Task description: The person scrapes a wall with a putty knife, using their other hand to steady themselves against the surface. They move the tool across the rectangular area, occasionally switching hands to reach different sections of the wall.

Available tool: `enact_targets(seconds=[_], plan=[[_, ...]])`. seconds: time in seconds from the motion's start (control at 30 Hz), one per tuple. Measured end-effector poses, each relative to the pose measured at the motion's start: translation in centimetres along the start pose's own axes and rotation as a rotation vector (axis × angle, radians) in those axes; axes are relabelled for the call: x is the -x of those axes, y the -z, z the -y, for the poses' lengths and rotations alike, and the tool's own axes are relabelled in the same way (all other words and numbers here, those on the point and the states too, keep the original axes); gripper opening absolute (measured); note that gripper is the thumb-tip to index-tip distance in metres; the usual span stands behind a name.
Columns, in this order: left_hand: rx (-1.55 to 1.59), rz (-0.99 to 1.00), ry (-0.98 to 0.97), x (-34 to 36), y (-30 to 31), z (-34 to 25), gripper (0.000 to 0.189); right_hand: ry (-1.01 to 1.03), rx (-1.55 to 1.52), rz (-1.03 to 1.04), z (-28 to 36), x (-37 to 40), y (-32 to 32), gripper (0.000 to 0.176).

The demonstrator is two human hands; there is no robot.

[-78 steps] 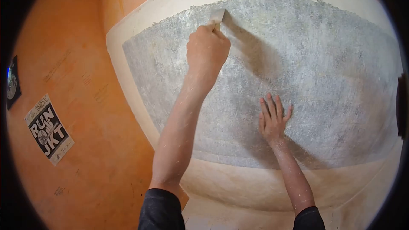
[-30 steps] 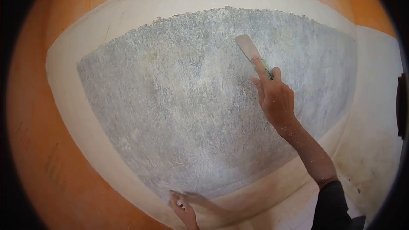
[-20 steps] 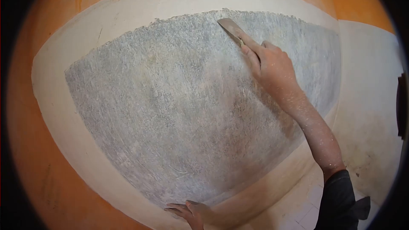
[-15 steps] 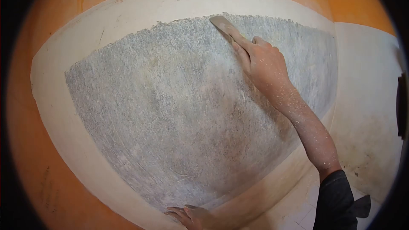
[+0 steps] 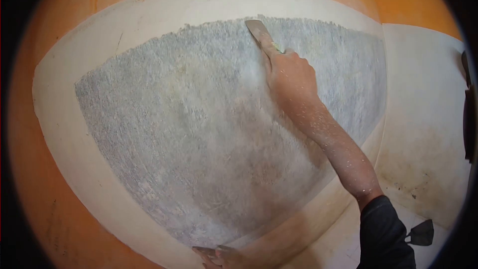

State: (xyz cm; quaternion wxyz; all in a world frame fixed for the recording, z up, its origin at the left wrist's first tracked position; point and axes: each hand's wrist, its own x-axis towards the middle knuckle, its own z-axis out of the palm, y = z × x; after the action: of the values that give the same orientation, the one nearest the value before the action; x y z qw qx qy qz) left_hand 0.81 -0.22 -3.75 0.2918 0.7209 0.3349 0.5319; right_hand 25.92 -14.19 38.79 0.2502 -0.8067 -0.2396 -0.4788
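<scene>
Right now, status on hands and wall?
Right hand grips scraper at top edge of grey patch. Left hand flat on wall below. Nothing blocking.

Right hand (image 5: 291, 72) closed around the putty knife (image 5: 257, 29) handle, blade sticking up and left out of the fist, tip at top edge of the grey patch (image 5: 199, 129), flat against it. Green on handle just above the fist. Forearm dusty, black sleeve (image 5: 383, 234) far below-right of grip. Left hand (image 5: 219, 256) well below grip at frame bottom, fingers flat on the patch's lower edge, partly cut off. Cream plaster band (image 5: 149, 10) rings the patch, orange wall (image 5: 30, 194) beyond. Second scraper (image 5: 423, 233) lies low right past the sleeve
</scene>
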Motion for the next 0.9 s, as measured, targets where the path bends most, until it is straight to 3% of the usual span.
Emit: enact_targets(seconds=[0.1,0.17,0.27,0.33,0.4,0.53,0.6,0.73,0.8,0.87,0.9], plan=[[0.017,-0.049,0.078,-0.5,0.5,-1.0,0.070,-0.026,-0.111,0.049,0.0,0.3,0.2,0.042],[0.142,-0.289,0.012,-1.4,1.3,0.1,0.063,0.000,-0.099,-0.107,0.3,-0.8,0.0,0.043],[0.162,-0.415,0.094,-4.3,3.0,-3.0,0.060,0.057,-0.159,-0.007,-0.9,0.1,1.1,0.043],[0.202,-0.469,-0.020,-6.4,3.5,-2.0,0.062,0.061,-0.170,0.006,-1.1,-0.3,1.0,0.042],[0.076,-0.435,-0.148,-9.0,4.5,-4.2,0.049,0.050,-0.191,0.028,-1.2,-1.1,1.0,0.042],[-0.212,-0.498,-0.703,-16.2,6.1,-8.6,0.040,0.064,-0.133,0.001,-1.6,-0.5,1.1,0.040],[-0.262,-0.533,-0.826,-18.9,6.2,-10.8,0.042,0.094,-0.105,-0.006,-1.6,-0.5,1.5,0.040],[-0.304,-0.508,-0.904,-22.1,4.5,-11.4,0.046,0.085,-0.250,0.005,-0.8,-1.8,2.5,0.040],[-0.575,-0.532,-0.788,-22.3,3.4,-11.5,0.048,0.057,-0.251,0.040,-1.4,-1.3,2.4,0.040],[-0.539,-0.540,-0.792,-22.7,3.2,-11.1,0.049,0.180,-0.091,-0.110,-2.0,0.7,0.5,0.042],[-0.502,-0.552,-0.774,-22.6,3.0,-10.9,0.049,0.179,-0.090,-0.037,-2.1,0.4,0.6,0.040]])
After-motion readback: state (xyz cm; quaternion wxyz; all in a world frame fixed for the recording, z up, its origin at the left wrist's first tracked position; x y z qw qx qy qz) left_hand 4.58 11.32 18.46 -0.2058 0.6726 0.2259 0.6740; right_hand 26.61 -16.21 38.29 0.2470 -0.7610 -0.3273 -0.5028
